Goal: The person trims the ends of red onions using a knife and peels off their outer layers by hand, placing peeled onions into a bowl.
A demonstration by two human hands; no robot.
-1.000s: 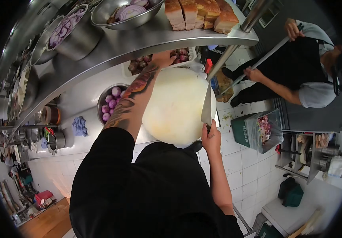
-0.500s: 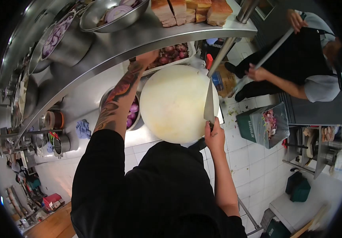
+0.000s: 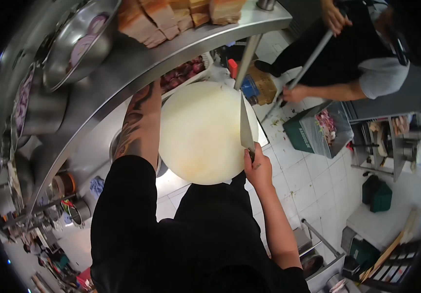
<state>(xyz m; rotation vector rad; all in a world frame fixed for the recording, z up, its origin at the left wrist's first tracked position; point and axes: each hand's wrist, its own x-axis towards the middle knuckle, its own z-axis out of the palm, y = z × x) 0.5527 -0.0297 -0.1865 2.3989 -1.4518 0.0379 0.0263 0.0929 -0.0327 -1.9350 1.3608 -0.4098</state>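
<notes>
My right hand [image 3: 258, 166] is closed round the handle of a large knife [image 3: 246, 124], whose blade points away from me over the right edge of a round white cutting board [image 3: 203, 134]. My left arm reaches forward along the board's left side, and the steel shelf hides my left hand. Beyond the board, a white crate [image 3: 207, 60] holds several red onions [image 3: 185, 73]. A steel bowl [image 3: 114, 146] shows only its rim behind my left forearm.
Overhead, the steel shelf [image 3: 171, 49] bears pork slabs [image 3: 225, 10], a bowl [image 3: 76, 49] of sliced onion and a pot [image 3: 47, 110]. At right, a person [image 3: 318, 53] holds a long pole beside a lined bin [image 3: 313, 129]. A blue cloth [image 3: 96, 185] lies left.
The view has turned and shifted. My left hand has moved left along the crate and passed out of sight under the shelf. My right hand still holds the knife over the board's edge.
</notes>
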